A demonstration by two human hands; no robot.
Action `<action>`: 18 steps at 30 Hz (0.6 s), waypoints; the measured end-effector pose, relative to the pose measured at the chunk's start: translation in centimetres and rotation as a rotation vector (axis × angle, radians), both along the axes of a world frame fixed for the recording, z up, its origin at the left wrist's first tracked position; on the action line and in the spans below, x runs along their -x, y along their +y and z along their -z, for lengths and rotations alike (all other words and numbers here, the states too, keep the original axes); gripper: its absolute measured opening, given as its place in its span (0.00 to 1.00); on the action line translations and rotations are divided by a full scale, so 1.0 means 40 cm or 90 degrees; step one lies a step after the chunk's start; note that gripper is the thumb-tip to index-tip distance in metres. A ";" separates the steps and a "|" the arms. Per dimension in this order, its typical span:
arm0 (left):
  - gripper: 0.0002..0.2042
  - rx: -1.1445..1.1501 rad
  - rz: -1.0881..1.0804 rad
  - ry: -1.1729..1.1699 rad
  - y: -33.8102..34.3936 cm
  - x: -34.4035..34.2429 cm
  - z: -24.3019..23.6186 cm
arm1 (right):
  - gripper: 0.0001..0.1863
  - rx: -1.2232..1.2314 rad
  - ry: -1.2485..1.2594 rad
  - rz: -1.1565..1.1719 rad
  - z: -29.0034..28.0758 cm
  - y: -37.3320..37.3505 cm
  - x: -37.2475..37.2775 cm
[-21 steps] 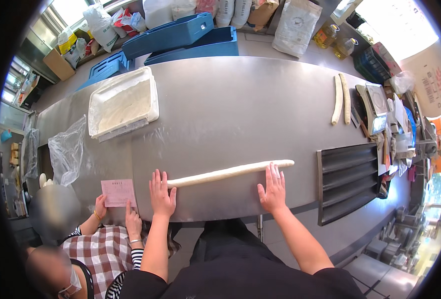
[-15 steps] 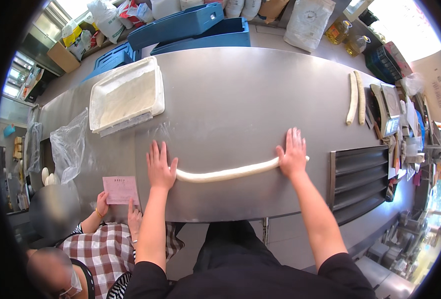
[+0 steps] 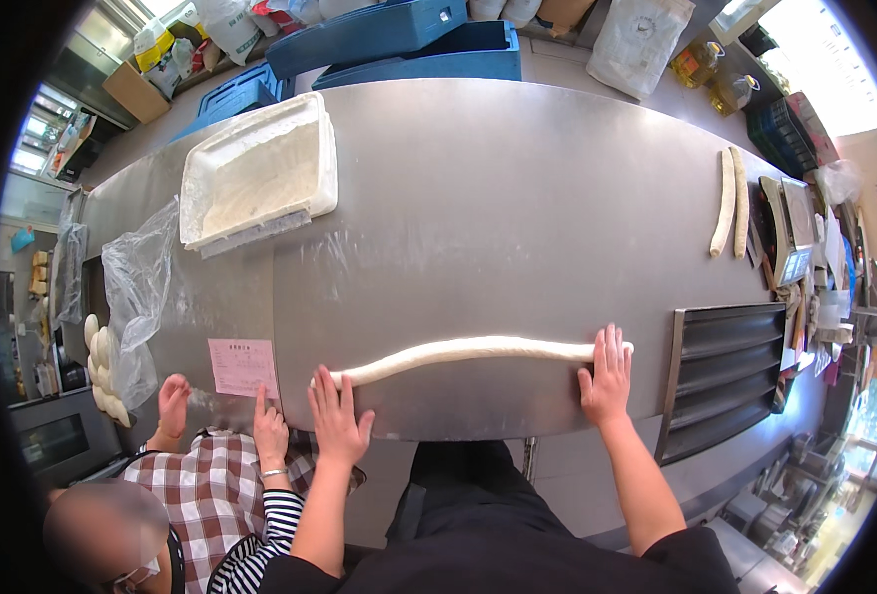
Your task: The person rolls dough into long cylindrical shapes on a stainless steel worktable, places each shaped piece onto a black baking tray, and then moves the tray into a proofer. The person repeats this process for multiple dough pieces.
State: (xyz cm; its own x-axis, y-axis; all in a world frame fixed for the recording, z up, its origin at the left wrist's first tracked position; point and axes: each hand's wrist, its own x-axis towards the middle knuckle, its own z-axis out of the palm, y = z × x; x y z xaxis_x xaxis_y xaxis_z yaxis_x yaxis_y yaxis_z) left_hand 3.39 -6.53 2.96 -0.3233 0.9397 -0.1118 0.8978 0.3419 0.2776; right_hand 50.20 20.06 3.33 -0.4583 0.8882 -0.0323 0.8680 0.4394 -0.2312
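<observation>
A long pale dough rope [image 3: 478, 346] lies across the near part of the steel table [image 3: 438, 218], bowed away from me in the middle. Flat on its left end rests my left hand [image 3: 335, 424], fingers stretched out and near the table's front edge. My right hand [image 3: 609, 381] presses on the rope near its right end, fingers extended, and a short tip of dough sticks out beyond them. Two finished-looking dough strips [image 3: 723, 203] lie side by side at the far right of the table.
A white flour-dusted tub [image 3: 260, 178] stands at the back left. Beside me on the left, a co-worker points at a pink paper [image 3: 242, 367]. Crumpled clear plastic [image 3: 139, 287] lies at the left, near braided dough [image 3: 104, 371]. A dark ribbed tray [image 3: 723, 376] and a scale [image 3: 795, 223] are at right.
Both hands have come closer to me, and moved farther apart on the rope. Its bend has flipped from toward me to away. The co-worker's left hand has let go of the paper, now on the table.
</observation>
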 end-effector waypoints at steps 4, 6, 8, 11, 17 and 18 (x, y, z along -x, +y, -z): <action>0.40 -0.074 -0.045 0.036 0.231 0.176 0.074 | 0.43 -0.055 -0.025 0.011 0.051 0.233 0.066; 0.40 -0.099 -0.078 0.052 0.323 0.236 0.087 | 0.42 -0.045 -0.034 0.067 0.060 0.333 0.100; 0.40 -0.113 -0.097 0.057 0.370 0.269 0.091 | 0.41 -0.046 -0.037 0.087 0.061 0.375 0.120; 0.42 -0.075 -0.076 0.060 0.309 0.231 0.076 | 0.40 -0.026 -0.032 0.071 0.050 0.344 0.108; 0.46 -0.050 -0.063 -0.016 0.042 0.053 0.023 | 0.41 0.026 -0.053 0.043 0.021 0.115 0.016; 0.46 -0.039 -0.065 -0.024 0.016 0.034 0.013 | 0.41 0.010 -0.051 0.034 0.016 0.089 0.005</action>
